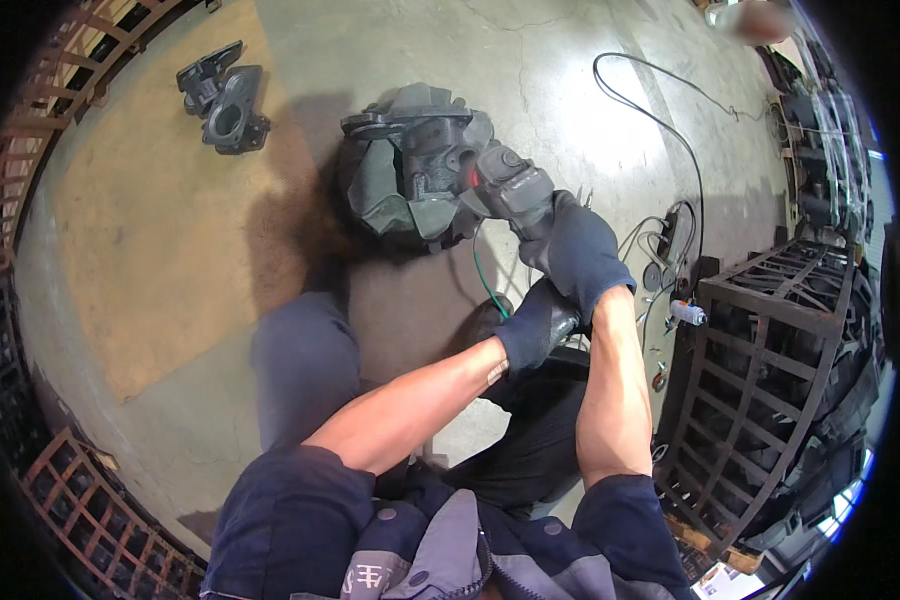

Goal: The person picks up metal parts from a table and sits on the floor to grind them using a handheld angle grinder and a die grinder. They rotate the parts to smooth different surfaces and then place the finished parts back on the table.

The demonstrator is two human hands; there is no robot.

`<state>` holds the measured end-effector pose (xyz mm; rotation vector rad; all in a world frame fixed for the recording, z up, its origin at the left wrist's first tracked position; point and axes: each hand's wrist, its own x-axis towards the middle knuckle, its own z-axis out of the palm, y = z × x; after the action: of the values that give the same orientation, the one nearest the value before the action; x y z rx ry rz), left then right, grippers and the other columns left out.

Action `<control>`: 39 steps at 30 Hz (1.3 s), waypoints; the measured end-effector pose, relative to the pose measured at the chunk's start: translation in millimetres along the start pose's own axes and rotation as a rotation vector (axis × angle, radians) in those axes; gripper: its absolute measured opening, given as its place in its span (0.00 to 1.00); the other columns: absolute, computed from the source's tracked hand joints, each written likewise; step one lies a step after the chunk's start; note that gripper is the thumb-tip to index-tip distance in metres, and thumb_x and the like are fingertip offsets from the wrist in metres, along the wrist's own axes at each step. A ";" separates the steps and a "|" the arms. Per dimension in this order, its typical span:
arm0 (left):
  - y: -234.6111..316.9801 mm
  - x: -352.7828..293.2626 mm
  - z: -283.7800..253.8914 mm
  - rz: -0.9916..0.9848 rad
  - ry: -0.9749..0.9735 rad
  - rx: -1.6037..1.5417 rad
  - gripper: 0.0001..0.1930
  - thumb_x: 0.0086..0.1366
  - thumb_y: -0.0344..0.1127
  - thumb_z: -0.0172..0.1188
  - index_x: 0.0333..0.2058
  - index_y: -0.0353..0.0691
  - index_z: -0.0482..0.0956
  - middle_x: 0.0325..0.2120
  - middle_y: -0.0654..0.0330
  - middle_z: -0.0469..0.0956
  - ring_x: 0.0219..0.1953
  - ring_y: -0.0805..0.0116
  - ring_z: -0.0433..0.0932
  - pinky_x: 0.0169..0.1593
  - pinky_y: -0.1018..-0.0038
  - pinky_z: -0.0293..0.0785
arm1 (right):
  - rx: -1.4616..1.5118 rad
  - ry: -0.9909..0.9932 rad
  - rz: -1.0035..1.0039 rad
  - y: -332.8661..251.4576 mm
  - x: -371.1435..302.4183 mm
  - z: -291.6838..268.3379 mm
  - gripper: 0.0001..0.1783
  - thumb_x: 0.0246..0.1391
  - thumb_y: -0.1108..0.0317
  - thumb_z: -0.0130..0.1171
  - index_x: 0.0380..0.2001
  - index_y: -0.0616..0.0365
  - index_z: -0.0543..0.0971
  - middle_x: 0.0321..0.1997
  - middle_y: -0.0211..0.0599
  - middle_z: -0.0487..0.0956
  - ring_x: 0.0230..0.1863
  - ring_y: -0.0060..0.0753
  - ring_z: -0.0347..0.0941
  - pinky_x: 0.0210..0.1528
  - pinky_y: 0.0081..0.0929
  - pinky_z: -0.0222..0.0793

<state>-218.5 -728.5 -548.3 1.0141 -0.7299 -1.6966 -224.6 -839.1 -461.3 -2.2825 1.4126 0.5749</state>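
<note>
Both my hands wear dark gloves. My right hand (585, 255) is wrapped round the body of a dark grey angle grinder (518, 190). Behind it and lower, my left hand (538, 325) is closed at the tool's rear; its fingers are mostly hidden. The grinder's head is against the right side of a large dark cast-metal part (415, 165) on the floor, where a small reddish glow shows. The disc itself is hidden. A green wire (482, 270) hangs below the casting's right side.
Another casting with a round opening (232, 120) lies at the far left. A black cable (685, 145) loops across the floor at right, by a power strip (678, 232), loose discs (653, 276) and a spray can (687, 313). Metal cage bins (755, 370) line both sides.
</note>
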 end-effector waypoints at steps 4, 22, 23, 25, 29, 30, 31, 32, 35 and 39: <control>-2.0 6.8 8.3 0.090 -0.001 -0.080 0.19 0.70 0.23 0.50 0.59 0.31 0.66 0.58 0.55 0.71 0.58 0.69 0.70 0.65 0.70 0.65 | 0.029 0.012 0.071 6.8 -3.4 -2.5 0.29 0.41 0.57 0.68 0.47 0.61 0.76 0.41 0.55 0.83 0.45 0.55 0.81 0.51 0.43 0.75; -41.2 31.6 -8.9 -0.045 0.034 -0.067 0.15 0.71 0.21 0.48 0.55 0.29 0.69 0.52 0.56 0.75 0.53 0.69 0.73 0.61 0.73 0.71 | 0.120 0.052 0.013 -0.5 11.3 4.5 0.31 0.40 0.58 0.67 0.47 0.66 0.76 0.38 0.58 0.83 0.43 0.59 0.80 0.47 0.43 0.75; -26.3 28.2 -6.0 -0.012 0.013 0.108 0.15 0.71 0.21 0.49 0.55 0.29 0.70 0.51 0.56 0.75 0.53 0.70 0.73 0.60 0.73 0.72 | 0.115 0.044 0.031 5.6 10.7 4.7 0.31 0.40 0.58 0.67 0.47 0.66 0.76 0.38 0.59 0.82 0.42 0.60 0.80 0.47 0.44 0.75; 0.6 16.2 -5.4 0.057 -0.023 0.463 0.15 0.70 0.21 0.50 0.54 0.30 0.71 0.51 0.57 0.76 0.52 0.70 0.74 0.59 0.73 0.72 | 0.112 0.067 -0.025 9.5 12.2 7.9 0.32 0.41 0.57 0.66 0.47 0.67 0.75 0.37 0.60 0.82 0.42 0.61 0.80 0.47 0.44 0.76; 28.5 11.5 -9.3 -0.232 -0.009 -0.276 0.13 0.69 0.24 0.55 0.52 0.29 0.74 0.51 0.55 0.78 0.53 0.75 0.73 0.59 0.74 0.72 | 0.103 0.075 -0.012 9.8 18.4 5.5 0.31 0.41 0.56 0.66 0.46 0.69 0.75 0.37 0.62 0.82 0.42 0.62 0.80 0.46 0.44 0.76; 16.8 16.5 -4.4 -0.138 -0.011 -0.181 0.13 0.69 0.25 0.55 0.52 0.29 0.74 0.50 0.55 0.78 0.53 0.74 0.73 0.59 0.73 0.71 | 0.072 0.094 0.037 12.3 13.8 1.9 0.30 0.42 0.57 0.66 0.44 0.69 0.75 0.37 0.62 0.82 0.42 0.62 0.80 0.46 0.45 0.76; 3.0 18.4 -7.2 -0.047 0.015 -0.073 0.14 0.69 0.25 0.55 0.52 0.29 0.74 0.50 0.55 0.78 0.53 0.74 0.73 0.60 0.73 0.71 | 0.106 0.088 0.029 9.5 14.3 3.1 0.30 0.42 0.57 0.66 0.45 0.67 0.76 0.38 0.61 0.82 0.44 0.61 0.80 0.47 0.44 0.75; -2.3 22.4 -4.0 -0.025 -0.038 0.008 0.14 0.69 0.25 0.56 0.52 0.29 0.74 0.50 0.55 0.79 0.53 0.71 0.74 0.60 0.72 0.70 | 0.130 0.081 0.044 18.3 12.9 3.4 0.30 0.41 0.58 0.67 0.46 0.66 0.76 0.39 0.60 0.82 0.45 0.59 0.80 0.49 0.44 0.75; -8.8 21.4 14.1 0.042 -0.034 -0.015 0.18 0.69 0.26 0.55 0.56 0.31 0.70 0.52 0.55 0.76 0.53 0.71 0.72 0.60 0.72 0.70 | 0.182 0.068 0.088 30.3 -0.7 -0.6 0.29 0.41 0.58 0.67 0.46 0.64 0.77 0.41 0.59 0.82 0.46 0.57 0.80 0.50 0.43 0.75; -9.0 25.7 24.5 0.032 -0.034 0.119 0.19 0.70 0.26 0.54 0.58 0.31 0.68 0.54 0.55 0.75 0.55 0.71 0.71 0.61 0.72 0.69 | 0.222 0.085 0.059 45.0 -3.4 3.7 0.28 0.41 0.58 0.66 0.45 0.64 0.77 0.39 0.58 0.83 0.44 0.58 0.80 0.49 0.42 0.76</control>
<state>-248.3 -749.7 -551.8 1.0523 -0.8739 -1.6620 -267.1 -853.2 -467.8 -2.1180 1.5067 0.3233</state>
